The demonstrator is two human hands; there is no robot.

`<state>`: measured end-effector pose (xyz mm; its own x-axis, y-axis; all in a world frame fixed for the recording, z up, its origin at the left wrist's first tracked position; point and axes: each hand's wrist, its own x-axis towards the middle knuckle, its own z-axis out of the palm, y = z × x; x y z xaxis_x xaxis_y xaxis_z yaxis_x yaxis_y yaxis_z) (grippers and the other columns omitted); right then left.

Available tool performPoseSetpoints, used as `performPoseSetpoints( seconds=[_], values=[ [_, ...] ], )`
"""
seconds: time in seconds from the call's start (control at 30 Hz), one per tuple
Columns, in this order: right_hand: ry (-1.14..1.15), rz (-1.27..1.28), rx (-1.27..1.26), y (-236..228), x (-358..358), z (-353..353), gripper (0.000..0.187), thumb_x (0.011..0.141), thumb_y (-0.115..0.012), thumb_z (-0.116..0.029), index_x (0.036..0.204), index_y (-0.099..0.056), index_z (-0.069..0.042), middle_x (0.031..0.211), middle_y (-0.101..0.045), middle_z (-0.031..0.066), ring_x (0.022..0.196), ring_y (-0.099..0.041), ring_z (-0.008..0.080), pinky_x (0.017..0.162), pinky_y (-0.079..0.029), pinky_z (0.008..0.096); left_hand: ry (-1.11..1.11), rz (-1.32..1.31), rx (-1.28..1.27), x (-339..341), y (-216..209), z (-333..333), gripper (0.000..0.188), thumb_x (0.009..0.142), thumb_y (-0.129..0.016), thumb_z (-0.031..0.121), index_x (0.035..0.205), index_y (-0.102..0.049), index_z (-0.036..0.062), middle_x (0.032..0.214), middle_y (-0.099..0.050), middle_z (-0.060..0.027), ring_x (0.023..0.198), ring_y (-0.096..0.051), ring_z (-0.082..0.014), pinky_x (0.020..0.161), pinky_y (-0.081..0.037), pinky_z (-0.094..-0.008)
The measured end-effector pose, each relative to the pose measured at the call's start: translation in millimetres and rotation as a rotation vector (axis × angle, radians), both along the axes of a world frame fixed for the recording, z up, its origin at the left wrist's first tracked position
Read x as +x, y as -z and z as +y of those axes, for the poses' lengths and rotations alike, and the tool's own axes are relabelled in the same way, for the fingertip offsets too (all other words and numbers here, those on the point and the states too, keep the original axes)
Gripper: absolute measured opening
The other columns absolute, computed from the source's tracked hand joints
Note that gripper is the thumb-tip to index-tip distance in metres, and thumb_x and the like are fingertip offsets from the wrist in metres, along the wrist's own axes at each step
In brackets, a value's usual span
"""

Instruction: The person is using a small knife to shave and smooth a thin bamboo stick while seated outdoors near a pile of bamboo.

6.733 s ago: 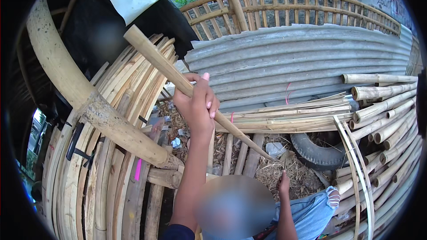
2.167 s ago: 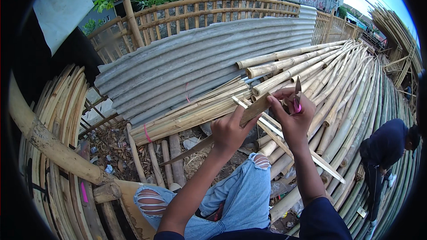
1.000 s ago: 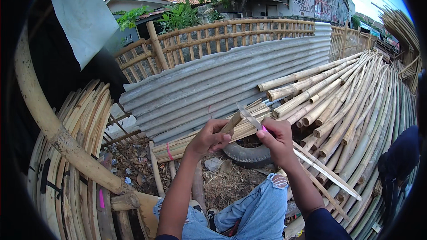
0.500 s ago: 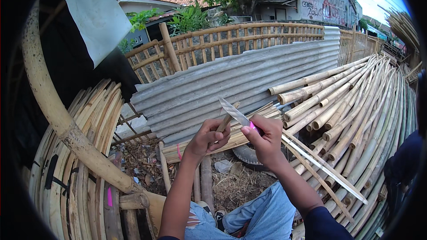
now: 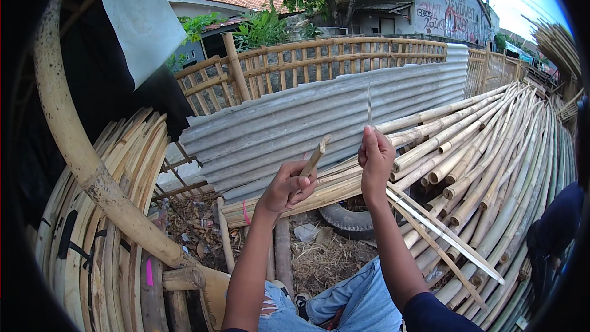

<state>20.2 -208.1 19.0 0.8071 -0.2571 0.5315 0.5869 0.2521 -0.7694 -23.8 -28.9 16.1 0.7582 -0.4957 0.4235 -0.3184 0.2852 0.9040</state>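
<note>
My left hand (image 5: 287,189) is closed around a short bamboo stick (image 5: 316,155), whose upper end sticks up past my fingers. Higher up and to its right, my right hand (image 5: 375,158) grips a knife (image 5: 369,106). The knife points upward with its blade nearly edge-on, so it looks like a thin line, and its handle is hidden in my fist. Blade and stick are apart. Behind both hands lies a bundle of split bamboo strips (image 5: 335,185), tied with a pink band (image 5: 246,212).
Long bamboo poles (image 5: 467,166) are piled on the right, with pale split strips (image 5: 448,233) across them. Curved bamboo slats (image 5: 117,209) lean at the left beside a thick bamboo post (image 5: 86,166). A corrugated sheet (image 5: 307,110), a bamboo fence (image 5: 344,52) and a tyre (image 5: 347,221) stand beyond.
My right hand has risen away from the stick, and the knife has swung from slanting across it to pointing straight up. The left hand keeps the stick in nearly the same place.
</note>
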Motion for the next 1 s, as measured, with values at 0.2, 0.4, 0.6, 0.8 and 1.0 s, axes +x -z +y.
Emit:
performPoseSetpoints(
  seconds=[0.2,0.4,0.6,0.8,1.0],
  values=[
    [-0.033,-0.367,-0.281,-1,-46,24,0.038,0.089,-0.06,-0.023,0.06,-0.044,-0.004,0.052,-0.037,-0.005,0.049,-0.027,0.0044,0.044,-0.022,0.0245,-0.025,0.005,0.004,4,-4,0,0.05,0.078,-0.064,0.05,0.068,-0.038,0.0084,0.044,-0.038,0.0025,0.034,-0.031,-0.0018,0.032,-0.022,-0.0173],
    [-0.053,-0.126,-0.01,-3,-13,35,0.041,0.086,-0.064,-0.024,0.059,-0.044,0.0,0.049,-0.033,-0.0018,0.05,-0.027,0.0052,0.044,-0.021,0.0256,-0.023,-0.027,-0.004,1,-6,5,0.051,0.078,-0.063,0.052,0.067,-0.037,0.0096,0.044,-0.037,0.0026,0.033,-0.029,-0.0018,0.032,-0.021,-0.0171],
    [-0.067,0.191,-0.195,21,35,30,0.051,0.088,-0.058,-0.037,0.054,-0.043,-0.002,0.049,-0.034,-0.0036,0.048,-0.028,0.0055,0.044,-0.022,0.0263,0.02,-0.002,-0.016,-6,-6,5,0.05,0.079,-0.065,0.05,0.067,-0.038,0.0086,0.045,-0.038,0.0024,0.033,-0.03,-0.0015,0.032,-0.022,-0.0162],
    [-0.36,0.442,-0.029,111,20,33,0.047,0.092,-0.05,-0.043,0.06,-0.039,-0.011,0.049,-0.038,-0.0018,0.042,-0.035,0.0073,0.039,-0.025,0.0244,-0.311,-0.134,-0.002,-3,-19,35,0.051,0.083,-0.059,0.052,0.072,-0.041,0.0062,0.046,-0.038,0.0017,0.033,-0.032,-0.0024,0.03,-0.024,-0.0157],
    [-0.627,0.937,-0.147,224,-6,38,0.048,0.085,-0.055,-0.053,0.095,-0.05,-0.005,0.065,-0.057,0.0078,0.054,-0.057,0.0163,0.048,-0.049,0.0287,-0.738,-0.468,-0.121,-35,-134,72,0.046,0.094,-0.039,0.049,0.072,-0.038,0.0086,0.043,-0.031,0.0031,0.029,-0.022,-0.0051,0.034,-0.019,-0.0187]
  ],
)
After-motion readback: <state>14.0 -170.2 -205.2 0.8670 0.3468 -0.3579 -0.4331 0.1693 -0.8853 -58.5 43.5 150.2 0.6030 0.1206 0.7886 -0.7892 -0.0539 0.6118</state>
